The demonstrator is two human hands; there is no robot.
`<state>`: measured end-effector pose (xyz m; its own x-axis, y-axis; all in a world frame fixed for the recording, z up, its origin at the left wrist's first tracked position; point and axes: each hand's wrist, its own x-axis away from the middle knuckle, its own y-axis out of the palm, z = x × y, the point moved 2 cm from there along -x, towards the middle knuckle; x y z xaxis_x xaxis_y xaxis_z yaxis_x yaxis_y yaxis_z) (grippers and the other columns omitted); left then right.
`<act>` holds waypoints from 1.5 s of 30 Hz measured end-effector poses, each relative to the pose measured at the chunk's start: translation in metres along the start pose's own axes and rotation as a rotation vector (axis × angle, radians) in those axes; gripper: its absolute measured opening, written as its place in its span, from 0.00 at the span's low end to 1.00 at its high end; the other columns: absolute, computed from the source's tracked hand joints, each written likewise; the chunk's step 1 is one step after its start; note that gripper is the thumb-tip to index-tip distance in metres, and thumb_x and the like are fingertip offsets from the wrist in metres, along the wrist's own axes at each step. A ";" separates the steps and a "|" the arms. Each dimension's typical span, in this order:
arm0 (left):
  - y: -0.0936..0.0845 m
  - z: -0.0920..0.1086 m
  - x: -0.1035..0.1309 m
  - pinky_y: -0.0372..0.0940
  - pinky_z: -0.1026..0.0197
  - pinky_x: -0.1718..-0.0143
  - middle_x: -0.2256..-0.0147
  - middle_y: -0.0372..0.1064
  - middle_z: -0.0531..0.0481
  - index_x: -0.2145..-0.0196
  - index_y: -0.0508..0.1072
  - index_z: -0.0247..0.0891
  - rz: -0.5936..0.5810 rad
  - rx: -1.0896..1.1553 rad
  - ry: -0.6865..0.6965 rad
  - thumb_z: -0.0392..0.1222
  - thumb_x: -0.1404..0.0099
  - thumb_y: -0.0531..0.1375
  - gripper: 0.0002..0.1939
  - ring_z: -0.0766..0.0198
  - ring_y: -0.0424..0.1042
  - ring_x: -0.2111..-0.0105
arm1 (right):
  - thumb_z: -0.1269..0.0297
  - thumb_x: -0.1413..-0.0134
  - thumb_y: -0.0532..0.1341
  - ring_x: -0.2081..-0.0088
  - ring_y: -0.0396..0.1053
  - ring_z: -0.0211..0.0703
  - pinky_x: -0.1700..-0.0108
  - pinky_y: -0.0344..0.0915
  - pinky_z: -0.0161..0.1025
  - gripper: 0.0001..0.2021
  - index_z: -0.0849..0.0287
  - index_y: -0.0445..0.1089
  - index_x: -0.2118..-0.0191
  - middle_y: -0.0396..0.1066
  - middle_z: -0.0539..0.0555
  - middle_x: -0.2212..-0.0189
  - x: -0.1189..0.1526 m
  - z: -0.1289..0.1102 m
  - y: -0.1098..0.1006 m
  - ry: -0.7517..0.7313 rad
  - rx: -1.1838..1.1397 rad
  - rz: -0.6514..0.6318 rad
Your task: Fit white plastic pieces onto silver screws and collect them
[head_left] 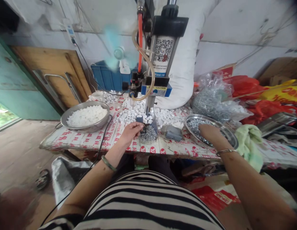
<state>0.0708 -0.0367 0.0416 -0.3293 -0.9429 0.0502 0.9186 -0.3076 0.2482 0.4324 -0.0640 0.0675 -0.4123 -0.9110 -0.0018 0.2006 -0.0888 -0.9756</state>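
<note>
Your left hand is pinched shut on a small white plastic piece, thumb and fingertips closed round it just in front of the press, with the piece held at the foot of the ram and right above the little heap of metal screws lying at the base of the press. It looks as if you are at the loading step, one white part brought to the press while the other hand fetches the metal one. Your right hand lies palm down in the round tray of screws, to the right of the press; the fingers are buried among the screws, so you cannot tell from here whether they have closed on one. The next move seems to call for a single screw picked clean from the pile and carried left to the press, where the white piece waits. More loose white pieces are scattered about the foot of the press, and a bowl full of them stands well to its left
</note>
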 end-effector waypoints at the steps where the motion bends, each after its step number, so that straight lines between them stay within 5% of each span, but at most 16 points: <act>1: 0.001 -0.001 0.000 0.43 0.71 0.87 0.78 0.62 0.56 0.71 0.68 0.34 -0.001 0.004 -0.007 0.48 0.52 0.63 0.15 0.78 0.53 0.86 | 0.80 0.50 0.50 0.55 0.68 0.54 0.57 0.60 0.44 0.16 0.69 0.72 0.60 0.70 0.71 0.59 -0.001 -0.002 -0.004 0.007 -0.021 0.020; 5: 0.008 -0.002 0.001 0.42 0.71 0.87 0.78 0.62 0.56 0.71 0.68 0.34 -0.031 0.018 -0.046 0.48 0.52 0.63 0.15 0.78 0.54 0.86 | 0.69 0.46 0.51 0.55 0.68 0.45 0.54 0.61 0.38 0.16 0.61 0.70 0.55 0.71 0.59 0.57 0.012 -0.040 -0.027 -0.098 -0.250 0.158; 8: 0.017 -0.001 0.003 0.42 0.71 0.87 0.78 0.62 0.56 0.71 0.69 0.34 -0.047 0.010 -0.054 0.48 0.52 0.63 0.15 0.78 0.53 0.86 | 0.61 0.49 0.55 0.63 0.69 0.42 0.59 0.64 0.38 0.13 0.60 0.72 0.62 0.74 0.53 0.65 0.044 -0.096 -0.045 -0.330 -0.881 0.342; 11: 0.024 0.000 0.006 0.43 0.70 0.87 0.79 0.61 0.57 0.72 0.68 0.34 -0.060 -0.018 -0.036 0.48 0.51 0.63 0.15 0.78 0.52 0.87 | 0.58 0.52 0.57 0.66 0.69 0.41 0.61 0.64 0.38 0.12 0.58 0.73 0.65 0.74 0.52 0.68 0.076 -0.150 -0.049 -0.478 -1.232 0.325; 14: 0.024 0.000 0.008 0.44 0.70 0.86 0.82 0.59 0.58 0.72 0.68 0.34 -0.052 -0.077 0.000 0.48 0.50 0.62 0.14 0.77 0.51 0.87 | 0.59 0.52 0.57 0.66 0.69 0.41 0.61 0.64 0.38 0.11 0.59 0.73 0.66 0.74 0.52 0.69 0.093 -0.178 -0.046 -0.472 -1.340 0.314; 20: 0.020 0.000 0.010 0.49 0.70 0.82 0.83 0.57 0.59 0.72 0.69 0.34 -0.004 -0.247 0.139 0.48 0.45 0.58 0.12 0.75 0.54 0.84 | 0.58 0.52 0.58 0.67 0.69 0.41 0.62 0.64 0.38 0.12 0.60 0.71 0.67 0.74 0.52 0.70 0.098 -0.183 -0.035 -0.384 -1.462 0.303; 26: 0.026 0.000 0.013 0.53 0.69 0.78 0.82 0.57 0.58 0.71 0.69 0.34 0.033 -0.480 0.258 0.46 0.40 0.53 0.12 0.73 0.56 0.81 | 0.58 0.48 0.56 0.65 0.69 0.42 0.60 0.63 0.39 0.12 0.59 0.72 0.64 0.74 0.52 0.68 0.102 -0.188 -0.026 -0.478 -1.375 0.341; 30: 0.022 0.001 0.006 0.57 0.67 0.76 0.83 0.59 0.56 0.70 0.69 0.35 -0.057 -0.634 0.221 0.48 0.36 0.46 0.18 0.70 0.61 0.81 | 0.59 0.48 0.56 0.64 0.69 0.42 0.59 0.63 0.40 0.11 0.58 0.72 0.63 0.74 0.53 0.67 0.101 -0.187 -0.018 -0.532 -1.287 0.380; 33: 0.002 0.014 -0.013 0.61 0.65 0.68 0.75 0.69 0.50 0.71 0.72 0.36 -0.128 -1.022 0.291 0.49 0.36 0.47 0.19 0.65 0.69 0.71 | 0.59 0.48 0.56 0.65 0.69 0.42 0.60 0.63 0.40 0.11 0.59 0.72 0.65 0.73 0.53 0.68 0.099 -0.184 -0.013 -0.501 -1.220 0.409; 34: -0.010 0.020 -0.022 0.62 0.63 0.64 0.70 0.71 0.48 0.69 0.73 0.36 -0.064 -1.180 0.306 0.48 0.37 0.49 0.17 0.62 0.70 0.66 | 0.59 0.48 0.56 0.66 0.69 0.42 0.60 0.64 0.40 0.11 0.59 0.72 0.65 0.73 0.53 0.69 0.099 -0.184 -0.012 -0.489 -1.206 0.411; 37: -0.049 0.028 -0.049 0.63 0.58 0.61 0.61 0.71 0.40 0.64 0.73 0.34 0.138 -1.593 0.025 0.38 0.41 0.54 0.10 0.55 0.70 0.59 | 0.60 0.49 0.56 0.66 0.69 0.42 0.60 0.64 0.39 0.11 0.60 0.72 0.66 0.73 0.53 0.69 0.099 -0.183 -0.007 -0.473 -1.194 0.407; 40: -0.073 0.022 -0.064 0.63 0.56 0.59 0.62 0.71 0.34 0.62 0.73 0.30 0.175 -1.637 -0.041 0.31 0.41 0.52 0.12 0.53 0.70 0.58 | 0.60 0.49 0.56 0.66 0.69 0.41 0.60 0.64 0.39 0.10 0.59 0.72 0.66 0.73 0.53 0.69 0.100 -0.184 -0.003 -0.466 -1.190 0.405; 45: -0.083 0.008 -0.056 0.62 0.56 0.58 0.61 0.71 0.36 0.59 0.70 0.31 0.174 -1.595 0.059 0.31 0.40 0.51 0.13 0.55 0.69 0.57 | 0.61 0.49 0.57 0.67 0.68 0.40 0.61 0.64 0.38 0.10 0.59 0.71 0.66 0.73 0.53 0.69 0.102 -0.186 -0.003 -0.479 -1.212 0.390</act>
<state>0.0113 0.0431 0.0260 -0.2272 -0.9709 -0.0763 0.2336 0.0217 -0.9721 0.2244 -0.0815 0.0297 -0.1127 -0.8666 -0.4861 -0.7706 0.3851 -0.5079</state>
